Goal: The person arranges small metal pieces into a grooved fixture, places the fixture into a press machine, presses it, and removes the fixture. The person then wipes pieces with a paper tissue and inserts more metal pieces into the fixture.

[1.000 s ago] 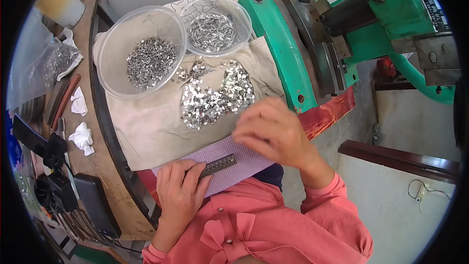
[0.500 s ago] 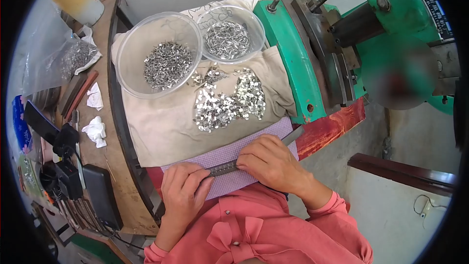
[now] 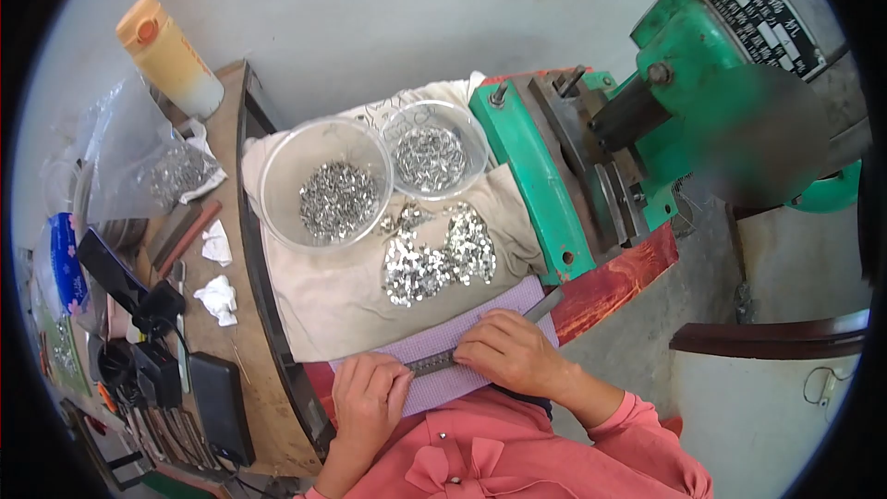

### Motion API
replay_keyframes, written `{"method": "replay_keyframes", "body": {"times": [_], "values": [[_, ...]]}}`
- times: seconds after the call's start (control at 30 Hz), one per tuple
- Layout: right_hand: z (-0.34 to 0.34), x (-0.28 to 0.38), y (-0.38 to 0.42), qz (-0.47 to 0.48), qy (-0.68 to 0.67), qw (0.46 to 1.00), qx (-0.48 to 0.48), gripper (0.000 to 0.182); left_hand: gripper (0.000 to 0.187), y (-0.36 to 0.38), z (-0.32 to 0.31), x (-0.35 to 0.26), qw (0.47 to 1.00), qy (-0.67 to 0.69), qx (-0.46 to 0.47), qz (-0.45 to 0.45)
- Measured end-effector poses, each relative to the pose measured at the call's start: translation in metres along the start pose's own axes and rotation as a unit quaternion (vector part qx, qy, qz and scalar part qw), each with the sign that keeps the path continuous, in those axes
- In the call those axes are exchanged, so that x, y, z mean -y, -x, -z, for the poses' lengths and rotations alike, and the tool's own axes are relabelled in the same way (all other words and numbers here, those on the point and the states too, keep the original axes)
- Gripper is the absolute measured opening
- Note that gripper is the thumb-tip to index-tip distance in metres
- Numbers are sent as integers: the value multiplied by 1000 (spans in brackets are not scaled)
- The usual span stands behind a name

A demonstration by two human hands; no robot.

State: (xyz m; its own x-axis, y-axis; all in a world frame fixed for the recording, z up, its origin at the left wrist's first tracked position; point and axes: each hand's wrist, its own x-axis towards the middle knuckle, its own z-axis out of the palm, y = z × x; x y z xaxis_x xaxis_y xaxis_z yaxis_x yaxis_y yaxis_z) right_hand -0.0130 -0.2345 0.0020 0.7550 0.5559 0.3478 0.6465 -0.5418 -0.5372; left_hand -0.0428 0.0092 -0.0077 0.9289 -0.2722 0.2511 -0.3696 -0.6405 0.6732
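My left hand (image 3: 370, 395) has its fingers closed on the left end of a dark, narrow metal strip (image 3: 432, 364) with a row of small notches or pieces along it. Further right, my right hand (image 3: 508, 351) grips the same strip, fingers bent over it. The strip's far end sticks out past the right hand. Beneath both hands lies a purple checked cloth (image 3: 453, 394). Just beyond it, a pile of small flat shiny metal pieces (image 3: 432, 266) rests on a beige cloth (image 3: 323, 314). What the fingertips press on is hidden.
A large clear tub (image 3: 277, 222) and a smaller tub (image 3: 479, 166) hold small metal parts. At the right stands a green machine press (image 3: 527, 203). The left side table (image 3: 268, 407) carries a yellow bottle (image 3: 171, 60), a plastic bag (image 3: 129, 157), tissues and a black case (image 3: 220, 407).
The view has tilted upward, so the tubs, press and hands sit lower in the picture. Both hands stay on the metal strip, with only slight finger movement.
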Motion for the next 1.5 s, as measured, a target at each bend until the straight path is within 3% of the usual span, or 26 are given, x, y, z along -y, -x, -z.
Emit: {"method": "replay_keyframes", "body": {"times": [0.4, 0.77, 0.9, 0.97, 1.17, 1.5], "values": [[-8, 7, 5, -18, 54, 998, -29, 15, 36, 3, 8, -4, 999, -26, 38, 0], [-9, 5, 9, 5, 37, 997, -61, 17, 36, 5, 31, 0, 994, -82, 65, 13], [-9, 4, 9, -36, 22, 997, -69, 37, 32, 2, 33, 0, 993, -100, 69, 3], [-9, 3, 11, -44, 37, 997, -47, 38, 30, 3, 33, 1, 992, -98, 74, 7], [-7, 0, 12, -17, 64, 996, -54, 38, 32, -8, 38, -2, 990, -112, 72, -52], [-3, -20, 0, -81, 137, 984, -82, 36, 31, -58, 23, 21, 988, -92, 85, -93]]}}
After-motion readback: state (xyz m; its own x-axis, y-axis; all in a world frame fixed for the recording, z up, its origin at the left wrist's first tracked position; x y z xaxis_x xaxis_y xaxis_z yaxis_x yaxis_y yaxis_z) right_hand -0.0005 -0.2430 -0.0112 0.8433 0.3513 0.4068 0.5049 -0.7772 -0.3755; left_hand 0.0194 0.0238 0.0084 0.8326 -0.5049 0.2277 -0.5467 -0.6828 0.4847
